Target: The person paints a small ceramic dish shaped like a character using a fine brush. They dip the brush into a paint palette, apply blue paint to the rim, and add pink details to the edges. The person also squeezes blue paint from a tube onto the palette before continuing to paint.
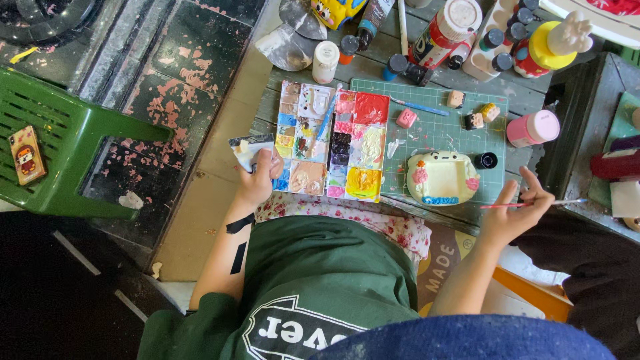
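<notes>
My left hand (257, 179) grips a paint-stained white rag (245, 148) at the left edge of a palette (333, 140) whose several wells hold mixed colours. My right hand (513, 213) holds a thin red-handled paintbrush (563, 202) off the right side of the green cutting mat (437, 127). On the mat, between my hands, sits a cream moulded tray figure (442, 177) with pink and blue painted details. A blue-handled brush (327, 119) lies across the palette.
Small painted figures (481, 117) and a pink piece (406, 119) rest on the mat. A pink bottle (533, 128), a black cap (488, 160) and several paint bottles (447, 30) crowd the back. A green plastic stool (67, 133) with a phone (27, 155) stands at left.
</notes>
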`<state>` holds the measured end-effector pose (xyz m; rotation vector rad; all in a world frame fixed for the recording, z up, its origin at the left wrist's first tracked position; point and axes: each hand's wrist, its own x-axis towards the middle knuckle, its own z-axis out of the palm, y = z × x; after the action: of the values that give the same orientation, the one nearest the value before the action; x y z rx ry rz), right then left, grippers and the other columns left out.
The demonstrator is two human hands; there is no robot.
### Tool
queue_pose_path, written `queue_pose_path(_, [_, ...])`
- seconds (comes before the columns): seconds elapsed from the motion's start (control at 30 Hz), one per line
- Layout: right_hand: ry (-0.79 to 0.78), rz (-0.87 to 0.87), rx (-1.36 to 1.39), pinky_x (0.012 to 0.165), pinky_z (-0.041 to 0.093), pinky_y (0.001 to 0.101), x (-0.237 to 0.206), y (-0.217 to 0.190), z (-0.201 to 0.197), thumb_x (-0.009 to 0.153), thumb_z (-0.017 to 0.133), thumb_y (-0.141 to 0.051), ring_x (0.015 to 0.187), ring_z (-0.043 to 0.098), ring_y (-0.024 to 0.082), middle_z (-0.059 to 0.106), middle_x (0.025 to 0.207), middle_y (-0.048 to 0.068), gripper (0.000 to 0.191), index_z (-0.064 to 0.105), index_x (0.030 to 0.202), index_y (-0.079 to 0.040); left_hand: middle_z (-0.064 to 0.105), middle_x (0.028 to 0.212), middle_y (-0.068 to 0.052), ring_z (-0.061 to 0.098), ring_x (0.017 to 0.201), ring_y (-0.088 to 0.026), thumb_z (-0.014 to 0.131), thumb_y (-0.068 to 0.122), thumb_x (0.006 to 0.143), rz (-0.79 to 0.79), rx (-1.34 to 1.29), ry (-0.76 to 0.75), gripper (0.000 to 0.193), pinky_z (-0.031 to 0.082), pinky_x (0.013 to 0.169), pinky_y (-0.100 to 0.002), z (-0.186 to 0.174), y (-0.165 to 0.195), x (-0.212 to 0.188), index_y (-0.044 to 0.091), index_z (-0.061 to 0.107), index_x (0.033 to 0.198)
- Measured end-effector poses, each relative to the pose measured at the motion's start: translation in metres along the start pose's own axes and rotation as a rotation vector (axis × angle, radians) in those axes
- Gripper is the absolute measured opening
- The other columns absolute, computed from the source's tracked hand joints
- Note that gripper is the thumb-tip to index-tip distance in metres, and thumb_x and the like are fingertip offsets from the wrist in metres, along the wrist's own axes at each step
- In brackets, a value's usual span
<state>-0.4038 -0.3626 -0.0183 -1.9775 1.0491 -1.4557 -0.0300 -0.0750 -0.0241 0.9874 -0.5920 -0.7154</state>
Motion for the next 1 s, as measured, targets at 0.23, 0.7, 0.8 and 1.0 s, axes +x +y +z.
queue_pose_path(0.23, [-0.346, -0.156, 0.062, 0.109, 0.047, 0.0383, -0.026, -0.127, 0.068, 0.087, 0.066, 0.007, 0.126, 0.062, 0.028, 0.066, 0.130, 0.014, 0.035, 0.048, 0.115, -0.003, 0.051, 0.080, 0.003, 0.046, 0.069, -0.006, 0.047, 0.046, 0.112, -0.030, 0.091, -0.238, 0.043, 0.039, 0.065, -0.025, 0.007, 0.018, -0.001, 0.004, 0.055, 0.107])
queue_pose_path(0.7, [-1.022, 0.024, 0.640, 0.082, 0.057, 0.0272, -0.004, -0.235, 0.223, 0.097, 0.076, -0.012, 0.088, 0.069, 0.007, 0.076, 0.096, 0.007, 0.015, 0.071, 0.108, -0.002, 0.067, 0.098, -0.006, 0.058, 0.083, -0.008, 0.069, 0.014, 0.101, 0.259, 0.602, 0.139, 0.018, 0.046, 0.070, -0.024, 0.022, 0.042, 0.003, -0.003, 0.069, 0.105])
queue_pose_path(0.8, [-1.000, 0.061, 0.494, 0.071, 0.054, 0.0265, -0.010, -0.236, 0.227, 0.092, 0.080, -0.014, 0.076, 0.065, 0.006, 0.074, 0.083, 0.006, 0.019, 0.073, 0.107, -0.004, 0.064, 0.090, -0.004, 0.054, 0.078, -0.007, 0.072, 0.011, 0.100, 0.280, 0.574, 0.293, 0.015, 0.042, 0.068, -0.023, 0.025, 0.044, 0.002, -0.004, 0.070, 0.097])
queue_pose_path(1.0, [-0.940, 0.009, 0.386, 0.063, 0.051, 0.0267, -0.011, -0.236, 0.224, 0.093, 0.080, -0.015, 0.068, 0.062, 0.006, 0.072, 0.077, 0.005, 0.015, 0.075, 0.102, -0.005, 0.064, 0.095, -0.004, 0.059, 0.085, -0.010, 0.073, 0.009, 0.098, 0.425, 0.652, 0.281, 0.017, 0.048, 0.075, -0.024, 0.027, 0.049, 0.008, -0.005, 0.063, 0.097])
